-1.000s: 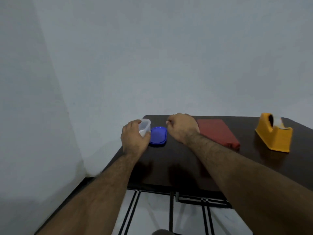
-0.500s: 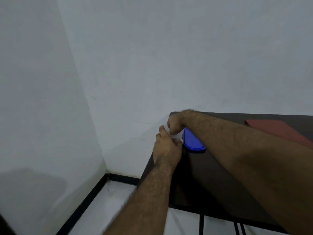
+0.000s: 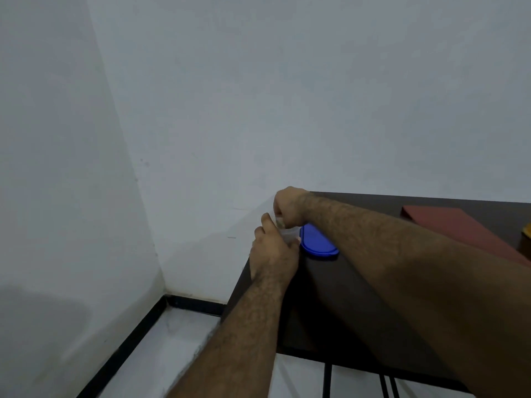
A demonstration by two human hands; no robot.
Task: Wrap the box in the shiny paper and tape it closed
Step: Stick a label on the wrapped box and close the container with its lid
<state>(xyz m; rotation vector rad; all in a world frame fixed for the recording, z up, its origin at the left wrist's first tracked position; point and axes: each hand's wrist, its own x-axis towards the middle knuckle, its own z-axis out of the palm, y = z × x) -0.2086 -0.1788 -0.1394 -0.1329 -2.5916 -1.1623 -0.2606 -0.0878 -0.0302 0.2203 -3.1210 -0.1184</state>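
Note:
A small clear plastic box (image 3: 288, 233) stands at the far left corner of the dark table (image 3: 330, 311). My left hand (image 3: 273, 254) grips it from the near side. My right hand (image 3: 288, 208) reaches across from the right, its fingers curled down onto the box's top rim; both hands hide most of the box. Its blue lid (image 3: 317, 242) lies flat on the table just right of the box. The red shiny paper (image 3: 459, 228) lies flat further right, under no hand.
A sliver of the yellow tape dispenser (image 3: 527, 229) shows at the right edge of the frame. White walls meet in a corner left of the table, with white floor and a black skirting below. The table's left edge runs right beside my left hand.
My right hand has moved left from beside the lid onto the box top. My head has turned left, so the tape dispenser has slid almost out of frame.

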